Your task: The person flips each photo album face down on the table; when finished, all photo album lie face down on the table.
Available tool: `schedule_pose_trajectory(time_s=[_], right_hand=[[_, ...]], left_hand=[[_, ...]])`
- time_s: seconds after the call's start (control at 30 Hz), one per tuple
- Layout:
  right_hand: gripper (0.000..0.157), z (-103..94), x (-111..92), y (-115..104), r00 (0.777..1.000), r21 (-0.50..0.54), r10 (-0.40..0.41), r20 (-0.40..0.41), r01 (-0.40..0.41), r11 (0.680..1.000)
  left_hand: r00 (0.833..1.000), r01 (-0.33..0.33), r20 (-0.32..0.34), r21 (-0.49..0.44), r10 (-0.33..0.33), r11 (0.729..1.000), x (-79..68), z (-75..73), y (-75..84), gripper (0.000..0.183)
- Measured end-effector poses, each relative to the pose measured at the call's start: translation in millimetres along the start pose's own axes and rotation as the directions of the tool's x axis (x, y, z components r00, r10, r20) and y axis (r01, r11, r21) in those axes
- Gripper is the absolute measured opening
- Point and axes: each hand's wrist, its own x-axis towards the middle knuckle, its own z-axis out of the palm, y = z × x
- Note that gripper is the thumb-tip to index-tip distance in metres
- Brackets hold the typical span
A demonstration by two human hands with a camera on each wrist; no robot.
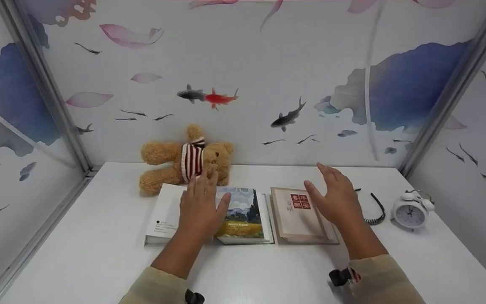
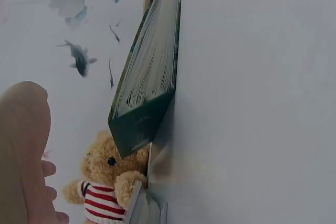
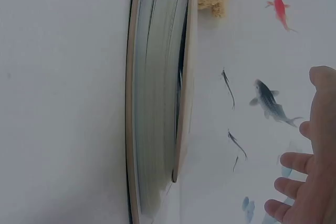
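My left hand (image 1: 202,209) hovers with spread fingers above a white book (image 1: 164,215) and the left part of a photo album (image 1: 243,215) with a painted landscape cover. In the left wrist view, the album's dark green spine (image 2: 142,124) and thick page edges show. My right hand (image 1: 339,200), its fingers apart, hangs over the right side of a beige album (image 1: 297,226) with a red printed square. That album's stacked pages (image 3: 157,98) face the right wrist camera, and the hand (image 3: 315,166) stands apart from them. Neither hand holds anything.
A brown teddy bear (image 1: 192,162) in a striped shirt lies on its side behind the books. Right of my right hand are a black headband (image 1: 381,211) and a white alarm clock (image 1: 411,213). Printed wall panels (image 1: 243,50) enclose the white table (image 1: 78,236) at the back and sides.
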Motion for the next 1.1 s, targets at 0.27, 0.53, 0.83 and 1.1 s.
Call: schedule_pose_trajectory(time_s=[0.27,0.53,0.83,1.1], right_hand=[[0.085,-6.2,-4.6,14.0,1.000,0.015,-0.016,-0.025,0.016,1.000],[0.088,-10.7,-6.4,28.6,1.000,-0.007,0.012,0.025,-0.012,1.000],[0.095,-1.7,-9.7,39.4,0.990,0.066,0.036,0.140,-0.045,0.997],[0.094,8.5,-11.9,44.2,0.971,0.158,0.049,0.233,-0.088,0.983]], left_hand=[[0.999,-0.048,0.009,-0.124,0.050,0.991,-5.0,16.5,34.3,0.075],[0.991,-0.092,0.075,-0.190,0.108,0.978,-12.8,28.1,76.4,0.075],[0.982,-0.007,0.169,-0.421,0.086,0.907,-14.8,55.4,107.4,0.075],[0.946,0.241,0.324,-0.672,-0.015,0.700,-9.9,75.0,128.2,0.084]])
